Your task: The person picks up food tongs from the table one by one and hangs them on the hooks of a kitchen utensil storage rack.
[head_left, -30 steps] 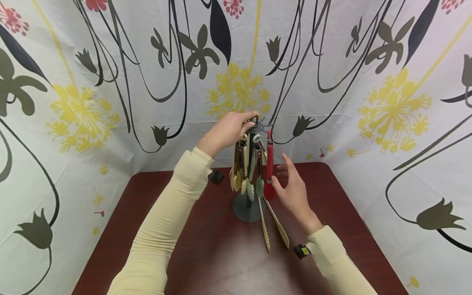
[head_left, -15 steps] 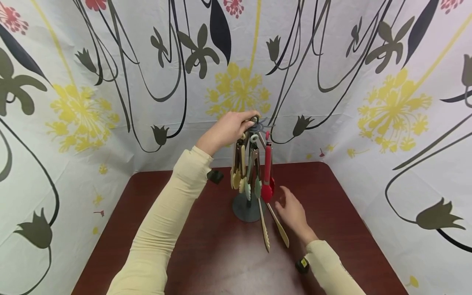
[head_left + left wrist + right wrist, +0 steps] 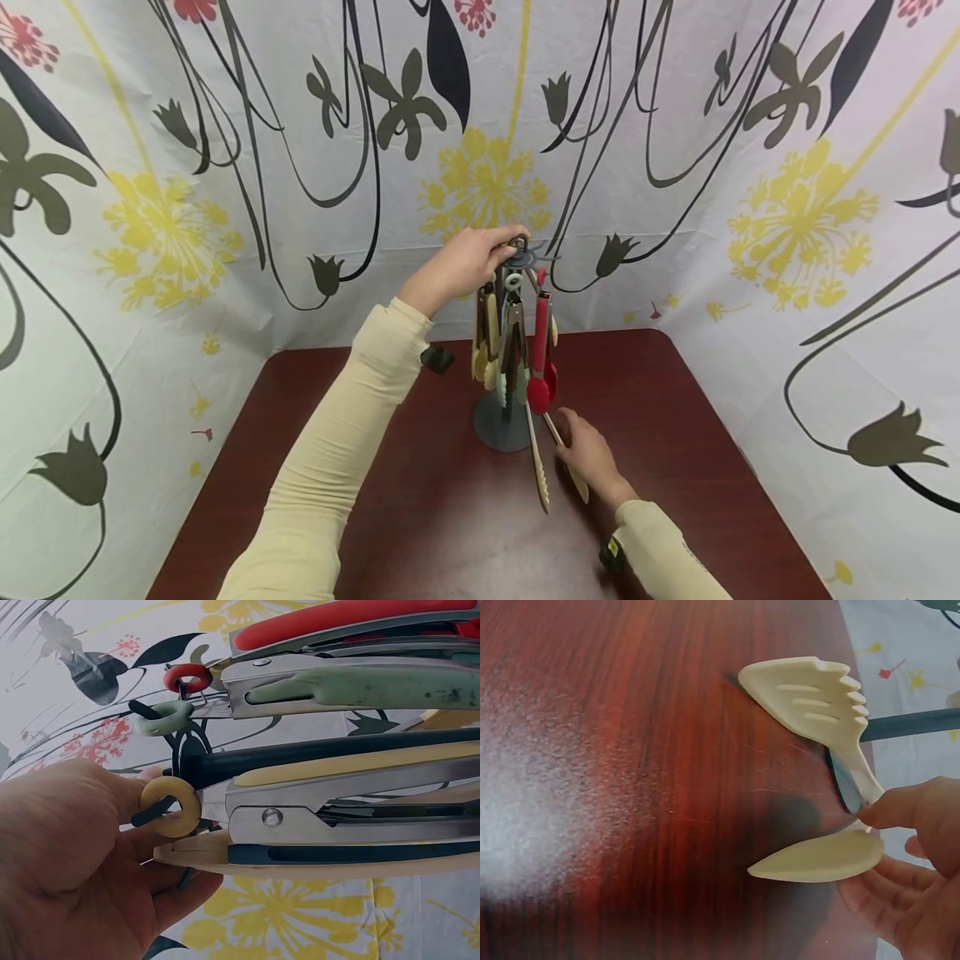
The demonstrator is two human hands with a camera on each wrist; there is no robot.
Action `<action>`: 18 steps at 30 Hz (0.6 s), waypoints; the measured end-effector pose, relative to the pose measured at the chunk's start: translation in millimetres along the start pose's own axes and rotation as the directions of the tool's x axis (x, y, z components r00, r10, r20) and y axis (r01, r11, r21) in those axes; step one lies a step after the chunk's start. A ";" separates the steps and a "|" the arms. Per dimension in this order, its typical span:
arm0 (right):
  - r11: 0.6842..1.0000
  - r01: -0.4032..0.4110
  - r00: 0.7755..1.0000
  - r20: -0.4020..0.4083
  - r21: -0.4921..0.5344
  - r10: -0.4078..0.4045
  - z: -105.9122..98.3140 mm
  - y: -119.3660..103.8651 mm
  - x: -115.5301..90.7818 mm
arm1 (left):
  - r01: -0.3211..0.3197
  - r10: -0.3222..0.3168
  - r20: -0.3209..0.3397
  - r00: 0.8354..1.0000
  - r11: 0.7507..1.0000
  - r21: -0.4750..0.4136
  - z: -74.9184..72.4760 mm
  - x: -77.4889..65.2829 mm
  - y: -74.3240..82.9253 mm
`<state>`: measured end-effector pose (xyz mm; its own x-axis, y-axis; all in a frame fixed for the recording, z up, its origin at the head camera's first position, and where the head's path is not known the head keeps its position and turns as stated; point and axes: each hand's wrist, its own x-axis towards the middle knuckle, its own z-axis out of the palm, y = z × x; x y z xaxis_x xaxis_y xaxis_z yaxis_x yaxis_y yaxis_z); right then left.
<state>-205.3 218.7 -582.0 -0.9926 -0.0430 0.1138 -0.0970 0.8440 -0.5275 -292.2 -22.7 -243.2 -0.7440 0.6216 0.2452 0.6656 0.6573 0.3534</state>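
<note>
My left hand [image 3: 468, 262] holds the top of a dark utensil stand [image 3: 504, 425], where several tongs hang by their rings. Red tongs [image 3: 538, 350] hang on the stand's right side, green tongs [image 3: 513, 350] in the middle, and yellow tongs [image 3: 315, 780] beside the left fingers. Down at the table, my right hand [image 3: 591, 454] grips beige tongs [image 3: 810, 859] with spread arms. In the right wrist view, the thumb lies on the arm of the slotted, toothed head [image 3: 810, 697], and the fingers curl under the smooth head. The palm hides the handle end.
The stand's round base rests on a dark red wooden table [image 3: 405, 517]. White cloth walls [image 3: 285, 208] with a flower print rise behind and at both sides. The hanging tongs are close above the right hand.
My right hand has moved down from beside the red tongs to the beige tongs on the table. The hanging tongs have swung slightly left. My left hand stays at the stand's top.
</note>
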 end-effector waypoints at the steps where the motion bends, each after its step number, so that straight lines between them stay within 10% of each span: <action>1: 1.000 0.002 1.000 -0.002 -0.003 -0.002 0.7 0.4 -0.1 | 0.001 -0.001 0.000 1.000 1.000 0.000 0.1 0.1 -0.1; 18: 0.997 0.055 0.990 -0.129 -0.059 -0.063 -6.9 25.5 -4.6 | -0.008 0.008 0.024 1.000 1.000 -0.007 -0.4 1.6 -2.8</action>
<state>-202.7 244.2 -590.2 -0.9669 -0.0266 0.2539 -0.1473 0.8704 -0.4698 -295.2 -23.7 -243.4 -0.7369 0.6368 0.2267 0.6711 0.6491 0.3581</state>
